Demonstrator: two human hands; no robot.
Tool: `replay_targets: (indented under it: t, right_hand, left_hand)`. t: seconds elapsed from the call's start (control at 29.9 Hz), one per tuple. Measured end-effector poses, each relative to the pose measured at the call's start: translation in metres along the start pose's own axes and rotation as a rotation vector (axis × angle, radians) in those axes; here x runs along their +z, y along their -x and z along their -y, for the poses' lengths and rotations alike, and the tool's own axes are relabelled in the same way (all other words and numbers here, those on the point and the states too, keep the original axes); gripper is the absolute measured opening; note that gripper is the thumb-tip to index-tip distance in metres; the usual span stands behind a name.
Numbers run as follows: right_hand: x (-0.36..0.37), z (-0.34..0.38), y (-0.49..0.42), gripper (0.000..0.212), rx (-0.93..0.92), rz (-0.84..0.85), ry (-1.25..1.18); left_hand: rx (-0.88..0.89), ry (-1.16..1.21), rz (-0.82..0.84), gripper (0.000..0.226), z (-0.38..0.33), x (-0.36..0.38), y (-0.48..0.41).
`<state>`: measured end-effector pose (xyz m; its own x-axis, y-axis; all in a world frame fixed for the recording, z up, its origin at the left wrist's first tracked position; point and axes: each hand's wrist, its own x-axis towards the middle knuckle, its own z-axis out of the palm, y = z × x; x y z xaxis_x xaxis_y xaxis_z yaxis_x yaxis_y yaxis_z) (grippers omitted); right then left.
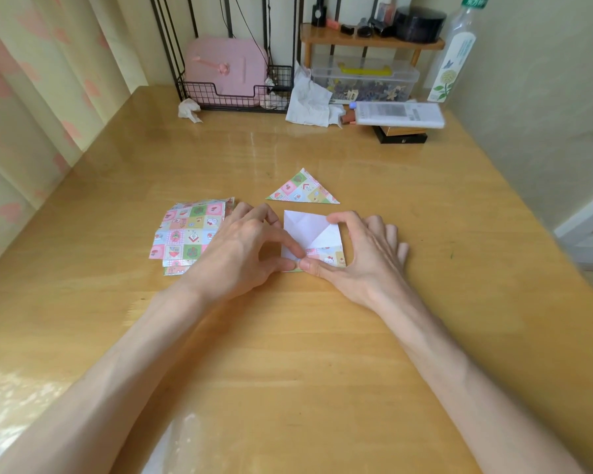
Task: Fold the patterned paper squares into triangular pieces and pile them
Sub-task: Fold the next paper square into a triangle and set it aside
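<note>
1. Fingers (290, 247) of the left hand (243, 248) are curled, with forefinger and thumb pinching the near-left corner of the working square (307, 230).
2. The right hand (363, 258) also holds this sheet. Its thumb presses the near edge just beside the left fingertips, and its bent forefinger rests on the far-right corner.
3. The working square lies white side up on the table (322, 336), between the 2 hands. A narrow strip along its near edge is turned over and shows the pattern, and diagonal creases cross the white face.
4. 1 folded triangle (303, 190) lies just beyond it, apart from the hands. The stack of patterned squares (185, 234) sits to the left, partly under the left hand.
5. Judged from this, the 2nd piece is in an early fold, so the task is near its start.
6. The next move probably calls for lining up the edges and running a fingertip along the crease, then more folds to reach the triangle. The thin paper could slip out of line if either pinch loosens.
</note>
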<state>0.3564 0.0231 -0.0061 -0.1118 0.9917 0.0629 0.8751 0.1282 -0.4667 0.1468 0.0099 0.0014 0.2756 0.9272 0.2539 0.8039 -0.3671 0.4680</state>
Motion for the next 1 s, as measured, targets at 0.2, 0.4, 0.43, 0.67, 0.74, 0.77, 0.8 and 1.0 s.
replay_targets:
  t: [0.2, 0.4, 0.43, 0.67, 0.74, 0.77, 0.8, 1.0]
  right_hand:
    - [-0.002, 0.007, -0.001, 0.092, 0.058, 0.028, -0.027]
    - [-0.002, 0.013, -0.001, 0.097, 0.063, 0.047, 0.000]
    - [-0.002, 0.013, -0.001, 0.097, 0.072, 0.048, -0.013]
    - [-0.001, 0.011, -0.002, 0.098, 0.076, 0.061, -0.039]
    - [0.000, 0.010, -0.002, 0.099, 0.074, 0.057, -0.028]
    - [0.000, 0.011, -0.002, 0.100, 0.071, 0.059, -0.012]
    - [0.000, 0.012, -0.002, 0.100, 0.069, 0.063, 0.001]
    - [-0.005, 0.005, -0.005, 0.093, 0.083, 0.096, -0.083]
  left_hand:
    - [-0.013, 0.020, 0.052, 0.028, 0.000, -0.004, 0.000]
    - [-0.035, 0.016, 0.102, 0.031, -0.001, -0.009, 0.001]
    - [-0.039, 0.010, 0.106, 0.031, -0.002, -0.009, 0.001]
    - [-0.064, -0.022, 0.130, 0.032, -0.005, -0.011, -0.001]
    - [-0.069, -0.023, 0.135, 0.032, -0.006, -0.012, -0.001]
    - [-0.071, -0.014, 0.139, 0.031, -0.005, -0.012, 0.000]
    - [-0.076, 0.004, 0.143, 0.030, -0.005, -0.012, 0.001]
    - [-0.094, 0.062, 0.088, 0.023, -0.009, -0.008, 0.002]
